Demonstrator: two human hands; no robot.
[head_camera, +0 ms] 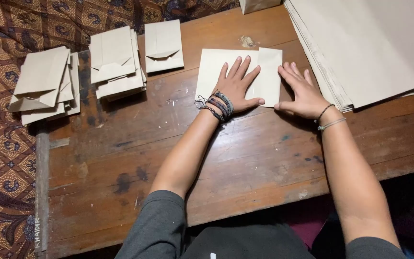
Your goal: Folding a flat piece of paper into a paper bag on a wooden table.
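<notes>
Paper sheet (216,67): beige, partly folded, lies flat on the wooden table (168,158), near its far edge.
Left hand (238,86): flat, fingers spread, pressing the sheet; grips nothing.
Right hand (300,93): flat at the sheet's right edge, fingers extended, clasping nothing.
Paper stack (370,43): large sheets just right.
Folded bags (116,62): piles to the left.

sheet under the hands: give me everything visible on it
The folded sheet is plain beige paper, matte, lying flat on the worn wooden table near its far edge. Its right side is folded over as a flap, leaving a vertical edge. The left hand presses flat on it, fingers spread across the fold. The right hand rests at its right edge, partly on the table. A large stack of flat sheets lies just right of it.
</notes>
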